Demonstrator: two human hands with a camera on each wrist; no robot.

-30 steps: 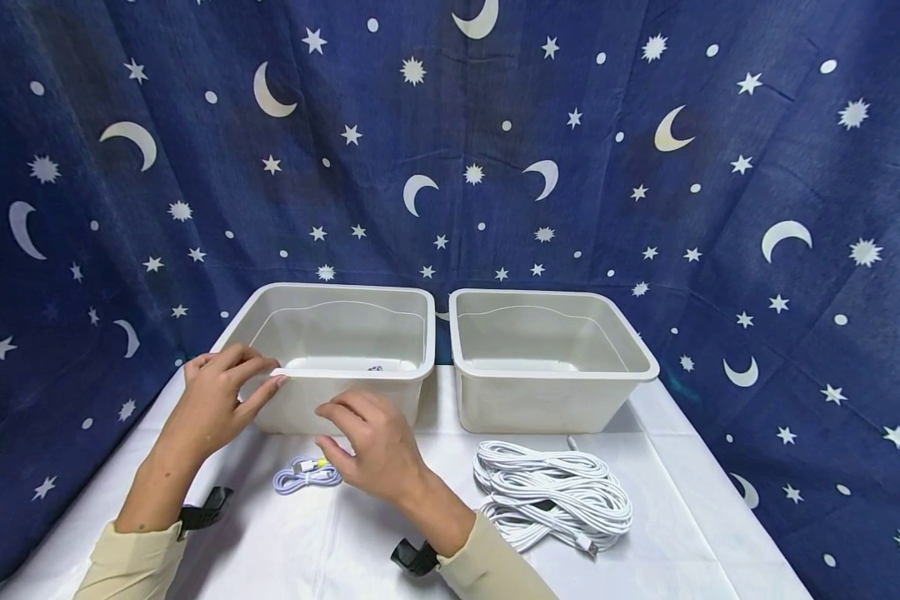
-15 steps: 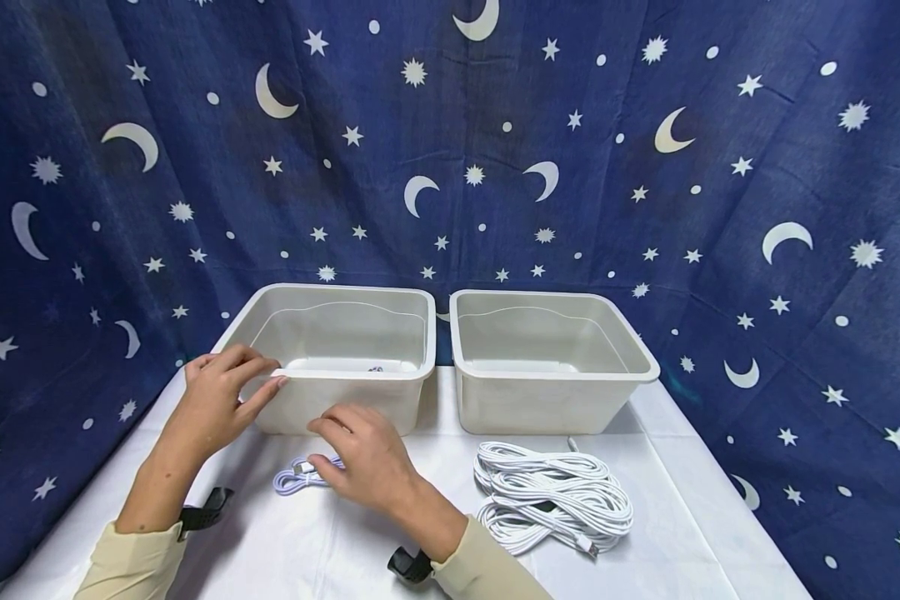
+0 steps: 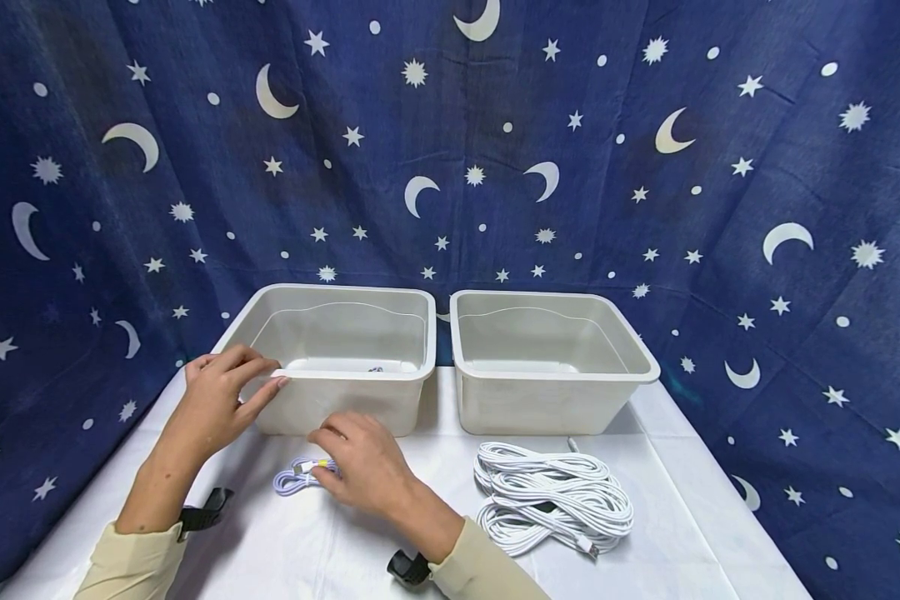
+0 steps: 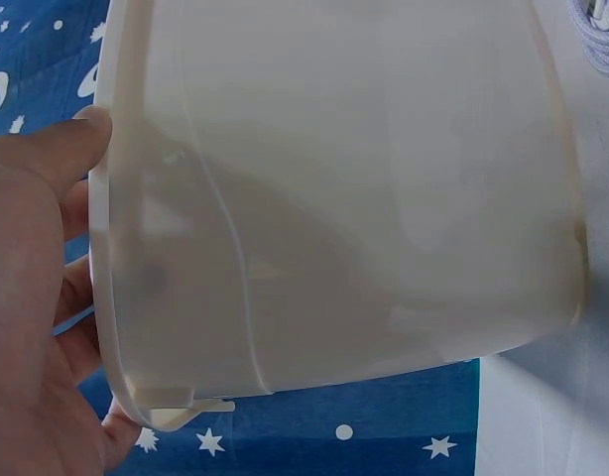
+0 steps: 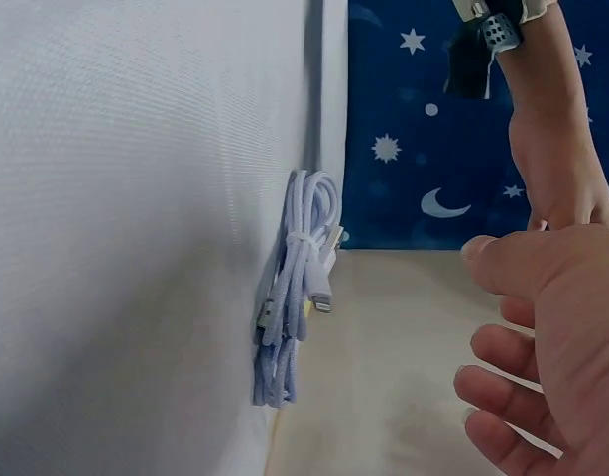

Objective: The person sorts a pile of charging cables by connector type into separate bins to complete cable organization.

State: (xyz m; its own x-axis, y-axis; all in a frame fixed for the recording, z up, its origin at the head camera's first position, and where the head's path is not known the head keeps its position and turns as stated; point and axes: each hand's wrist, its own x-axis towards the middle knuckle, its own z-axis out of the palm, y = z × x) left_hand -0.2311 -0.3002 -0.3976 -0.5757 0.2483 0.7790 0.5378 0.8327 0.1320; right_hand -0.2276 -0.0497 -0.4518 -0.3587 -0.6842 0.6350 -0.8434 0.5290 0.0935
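My left hand (image 3: 221, 400) grips the front-left rim of the left plastic bin (image 3: 360, 392), thumb (image 4: 81, 149) on the outer side and fingers over the edge. In front of this bin, a bundled lavender charging cable (image 3: 292, 479) lies on the white cloth. My right hand (image 3: 371, 467) hovers over the cable's right end with its fingers loosely bent and holds nothing. From the right wrist view, the tied cable (image 5: 297, 288) shows its metal plug, apart from my fingers (image 5: 508, 352).
A matching bin (image 3: 555, 400) stands to the right. Before it lies a large coil of white cable (image 3: 555, 496). A small dark patterned item (image 3: 376, 369) shows on the left bin's floor. A starry blue curtain (image 3: 465, 108) hangs behind the table.
My right hand has moved slightly left and down toward the lavender cable, now covering its right end. The left hand has kept its place on the rim.
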